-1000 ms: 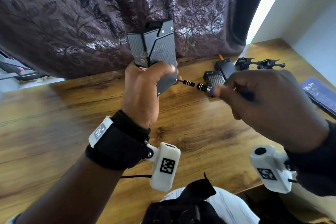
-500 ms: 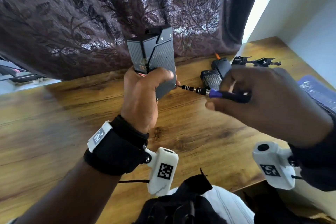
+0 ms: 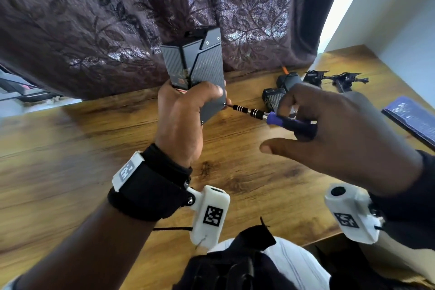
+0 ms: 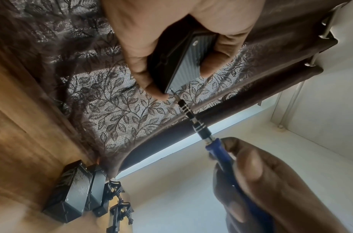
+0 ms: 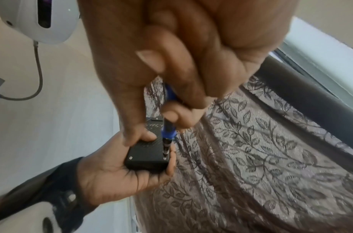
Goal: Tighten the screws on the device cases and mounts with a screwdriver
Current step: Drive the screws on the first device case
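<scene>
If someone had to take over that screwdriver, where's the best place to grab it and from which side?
Probably the blue handle of the screwdriver, from the right, where the right hand pinches it. The thin banded shaft leads left to the tip at the case, which the left hand holds upright.

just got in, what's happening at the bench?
A person is working on screws by hand. The left hand holds a dark device case upright above the wooden table. The right hand grips a blue-handled screwdriver, its tip set at a lower corner of the case. Two more cases and black mounts lie at the far side of the table, untouched.
</scene>
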### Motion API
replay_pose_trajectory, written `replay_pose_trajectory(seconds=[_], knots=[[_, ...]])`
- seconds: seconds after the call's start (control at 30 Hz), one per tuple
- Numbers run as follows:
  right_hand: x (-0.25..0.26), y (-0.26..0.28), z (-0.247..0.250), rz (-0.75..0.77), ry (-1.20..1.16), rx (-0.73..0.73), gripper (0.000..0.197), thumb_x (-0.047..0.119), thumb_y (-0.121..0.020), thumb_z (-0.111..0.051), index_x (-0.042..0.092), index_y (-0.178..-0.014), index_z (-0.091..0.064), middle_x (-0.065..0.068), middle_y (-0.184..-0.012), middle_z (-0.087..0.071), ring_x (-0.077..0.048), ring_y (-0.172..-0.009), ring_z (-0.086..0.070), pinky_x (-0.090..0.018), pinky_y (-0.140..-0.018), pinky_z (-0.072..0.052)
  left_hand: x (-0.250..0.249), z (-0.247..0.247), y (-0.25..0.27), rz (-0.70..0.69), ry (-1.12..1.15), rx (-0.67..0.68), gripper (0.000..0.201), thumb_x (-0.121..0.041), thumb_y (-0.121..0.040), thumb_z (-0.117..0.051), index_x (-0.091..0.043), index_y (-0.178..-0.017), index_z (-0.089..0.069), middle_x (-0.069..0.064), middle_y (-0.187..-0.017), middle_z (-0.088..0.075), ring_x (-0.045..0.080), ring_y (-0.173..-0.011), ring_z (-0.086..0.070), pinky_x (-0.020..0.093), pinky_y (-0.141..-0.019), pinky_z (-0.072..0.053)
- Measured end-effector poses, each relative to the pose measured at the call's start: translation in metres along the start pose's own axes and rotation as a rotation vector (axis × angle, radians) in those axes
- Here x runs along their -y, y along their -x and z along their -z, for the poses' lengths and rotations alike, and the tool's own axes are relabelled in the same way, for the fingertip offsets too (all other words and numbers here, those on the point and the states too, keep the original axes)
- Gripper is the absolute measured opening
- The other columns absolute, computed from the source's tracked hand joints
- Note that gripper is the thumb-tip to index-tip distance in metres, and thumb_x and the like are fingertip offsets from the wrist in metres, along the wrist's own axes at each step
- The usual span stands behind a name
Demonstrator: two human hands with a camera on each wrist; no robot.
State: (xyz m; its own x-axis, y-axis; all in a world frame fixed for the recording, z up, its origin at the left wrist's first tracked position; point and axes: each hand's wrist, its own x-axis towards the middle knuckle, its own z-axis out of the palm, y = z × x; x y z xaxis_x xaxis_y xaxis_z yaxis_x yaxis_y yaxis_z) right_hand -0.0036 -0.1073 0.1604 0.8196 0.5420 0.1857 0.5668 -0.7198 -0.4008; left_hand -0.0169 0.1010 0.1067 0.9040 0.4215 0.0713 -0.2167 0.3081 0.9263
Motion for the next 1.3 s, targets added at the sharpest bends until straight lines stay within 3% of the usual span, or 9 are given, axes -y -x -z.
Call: replay_pose_trajectory(seconds=[0.13,0.3,0.37,0.5,0.63,0.73,0.97,1.13,1.3], knots=[[-0.006,0.002,-0.002,-0.010,0.012,-0.086,0.029,0.044,-0.073,-0.078,0.023,-0.080,-0.060,0.009,-0.065,-0.062,-0.012,-0.055,-0.055,-0.018,-0.062,-0.042,-0.003,-0.001,-0.001,-0.002,0.019,-0.012,0.025,0.001,-0.074,-0.062,0.007,-0.098,-0.064,0.021,-0.088,-0.066,0.041,-0.084,-0.064,0.047,-0.071,-0.058],[-0.002,0.003,0.012,-0.030,0.008,-0.042,0.037,0.056,-0.083,-0.066,0.025,-0.064,-0.069,0.006,-0.051,-0.062,-0.012,-0.048,-0.061,-0.033,-0.056,-0.049,-0.001,-0.006,0.003,0.006,-0.039,0.026,0.016,0.000,-0.072,-0.063,-0.012,-0.078,-0.073,0.022,-0.082,-0.065,0.041,-0.078,-0.064,0.062,-0.075,-0.056],[-0.001,0.001,0.012,-0.033,0.016,-0.043,0.036,0.055,-0.085,-0.066,0.027,-0.063,-0.069,0.007,-0.052,-0.063,-0.011,-0.050,-0.064,-0.033,-0.058,-0.053,0.002,-0.004,0.004,0.046,-0.027,0.018,0.014,-0.001,-0.072,-0.065,-0.005,-0.084,-0.071,0.024,-0.085,-0.065,0.041,-0.081,-0.064,0.064,-0.078,-0.055],[0.001,-0.004,0.009,-0.103,-0.252,-0.052,0.012,0.032,-0.078,-0.073,0.028,-0.082,-0.062,0.018,-0.080,-0.068,-0.004,-0.050,-0.066,-0.029,-0.065,-0.051,0.005,-0.002,0.002,0.119,0.041,-0.031,0.040,-0.004,-0.074,-0.064,0.012,-0.110,-0.061,0.024,-0.095,-0.062,0.038,-0.082,-0.065,0.043,-0.069,-0.057],[-0.001,-0.006,0.016,-0.099,-0.440,0.050,0.021,0.037,-0.060,-0.062,0.029,-0.078,-0.067,0.007,-0.059,-0.064,-0.014,-0.046,-0.057,-0.026,-0.051,-0.042,0.002,-0.001,0.003,0.156,0.124,-0.074,0.053,-0.007,-0.075,-0.066,0.016,-0.122,-0.056,0.024,-0.102,-0.063,0.034,-0.087,-0.068,0.041,-0.071,-0.058],[-0.005,-0.008,0.017,-0.119,-0.579,0.095,0.019,0.018,-0.060,-0.062,0.021,-0.077,-0.072,-0.006,-0.051,-0.062,-0.014,-0.038,-0.049,-0.021,-0.044,-0.039,0.001,-0.001,0.005,0.177,0.157,-0.089,0.062,-0.009,-0.075,-0.069,0.018,-0.128,-0.052,0.026,-0.106,-0.063,0.033,-0.087,-0.069,0.041,-0.073,-0.059],[-0.011,-0.008,0.018,-0.107,-0.718,0.096,0.033,0.002,-0.065,-0.063,0.018,-0.087,-0.081,-0.018,-0.081,-0.074,-0.035,-0.067,-0.068,-0.032,-0.064,-0.053,0.001,0.001,0.004,0.201,0.183,-0.096,0.065,-0.012,-0.075,-0.072,0.013,-0.132,-0.053,0.040,-0.129,-0.056,0.039,-0.102,-0.065,0.037,-0.070,-0.059],[-0.006,-0.003,0.021,-0.067,-0.586,0.040,0.033,-0.007,-0.075,-0.064,0.018,-0.091,-0.079,-0.010,-0.078,-0.077,-0.027,-0.066,-0.075,-0.036,-0.070,-0.062,0.000,0.001,0.004,0.210,0.190,-0.053,0.066,-0.013,-0.076,-0.070,0.012,-0.134,-0.052,0.026,-0.114,-0.061,0.036,-0.098,-0.066,0.036,-0.071,-0.058],[0.005,0.003,0.022,-0.040,-0.353,0.028,0.026,0.011,-0.077,-0.070,0.031,-0.092,-0.076,0.014,-0.060,-0.071,-0.003,-0.048,-0.068,-0.010,-0.062,-0.053,0.000,0.000,0.004,0.233,0.150,-0.021,0.063,-0.014,-0.075,-0.070,0.014,-0.130,-0.054,0.021,-0.106,-0.064,0.033,-0.092,-0.067,0.037,-0.071,-0.058]])
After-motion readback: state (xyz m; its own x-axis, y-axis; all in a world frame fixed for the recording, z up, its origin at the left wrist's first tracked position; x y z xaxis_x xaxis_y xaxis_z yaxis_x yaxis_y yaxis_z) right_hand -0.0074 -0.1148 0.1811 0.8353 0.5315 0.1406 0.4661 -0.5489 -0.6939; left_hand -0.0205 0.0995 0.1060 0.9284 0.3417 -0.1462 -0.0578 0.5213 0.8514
